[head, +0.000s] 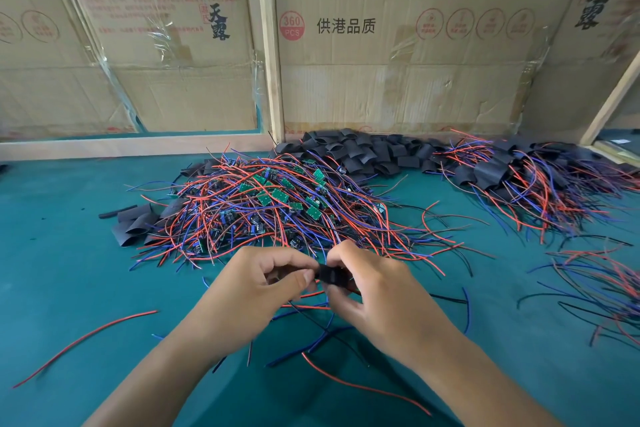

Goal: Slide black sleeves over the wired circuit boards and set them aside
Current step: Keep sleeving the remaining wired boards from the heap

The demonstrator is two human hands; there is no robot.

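— Head view: what held the black sleeve (327,275)?
— Pinched between both: left hand (263,288) by thumb and curled fingers, right hand (367,291) clamped on its other end, wires trailing below.
— And around them?
— Lay beyond on the green bench (69,253): tangled pile of wired circuit boards (277,205), loose sleeves (363,149) behind, sleeved boards (526,177) set aside far right.
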